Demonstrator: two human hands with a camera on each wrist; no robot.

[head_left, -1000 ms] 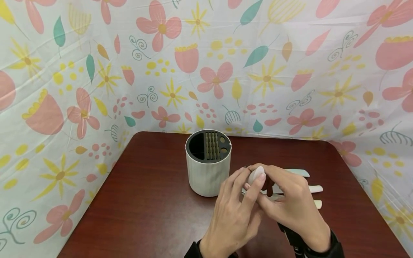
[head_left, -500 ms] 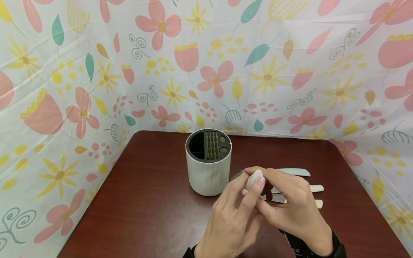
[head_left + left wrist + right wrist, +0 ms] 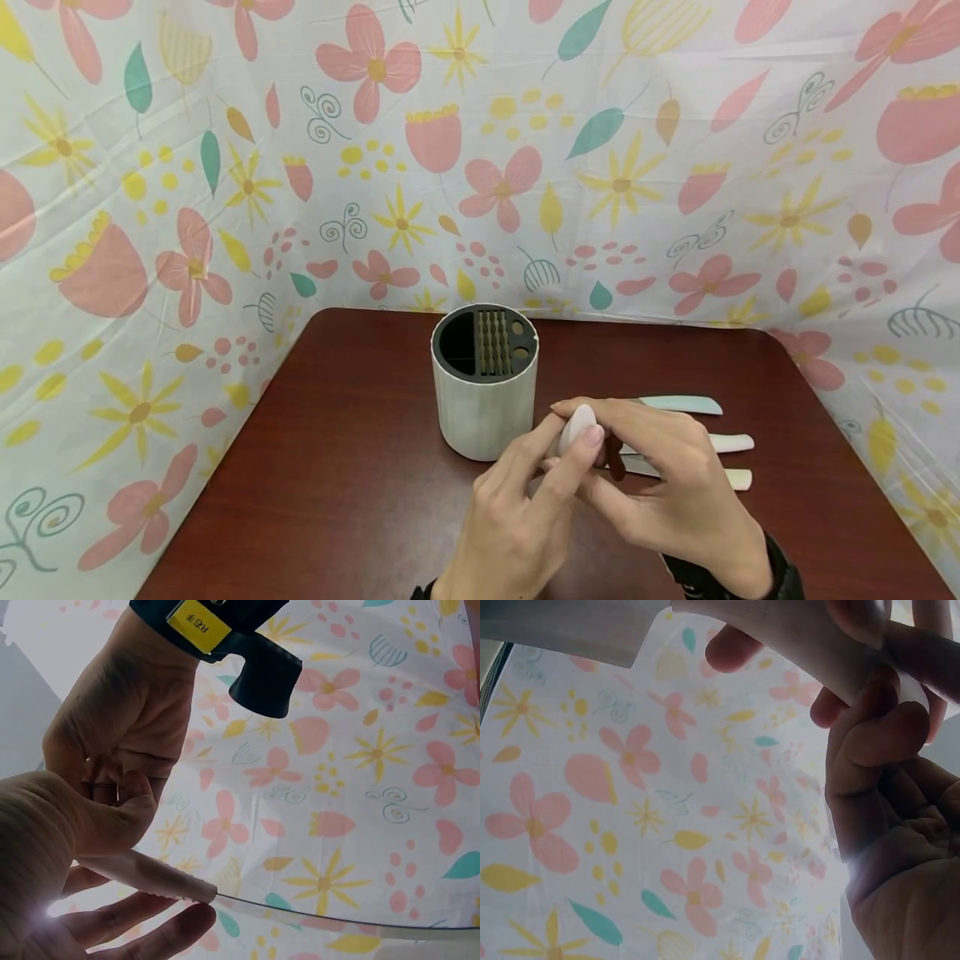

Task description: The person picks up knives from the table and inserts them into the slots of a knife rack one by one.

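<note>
Knife (image 3: 577, 430) above brown table (image 3: 337, 450); floral cloth (image 3: 502, 108) behind.

One held white-handled knife (image 3: 576, 429) and, lying, one mint-handled knife (image 3: 682, 405), one second white-handled knife (image 3: 733, 442) and one cream-handled knife (image 3: 738, 479): four in all. Two bare hands (image 3: 513, 512). One off-white cylindrical holder (image 3: 486, 417) with two round holes (image 3: 521, 352). One red-brown bench (image 3: 337, 467).

White cloth (image 3: 285, 50) printed with pink, yellow and teal flowers and leaves hangs from 9 o'clock through 12 to 3; a brown table (image 3: 352, 417) spreads at 6, softly glossy
</note>
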